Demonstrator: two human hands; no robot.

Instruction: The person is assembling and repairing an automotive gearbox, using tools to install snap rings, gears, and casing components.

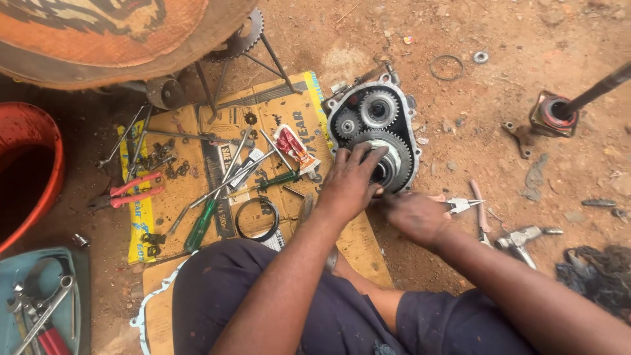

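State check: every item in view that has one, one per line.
gear case: cover off, gears exposed, lying flat on the dirt
left hand: fingers on the large gear
right hand: closed on pliers
red pliers: handles spread, lying on cardboard
sealant tube: crumpled, lying flat
red tub: upright

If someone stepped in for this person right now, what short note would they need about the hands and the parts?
Left hand: fingers pressed on the large gear in the open gear case, which lies on the dirt.
Right hand: at the case's lower edge, beside the pliers; whether it grips anything is unclear.
Done: cover off, three gears exposed.
Left: case is still open; screwdrivers, spanners, a tube and a black ring lie on the cardboard.
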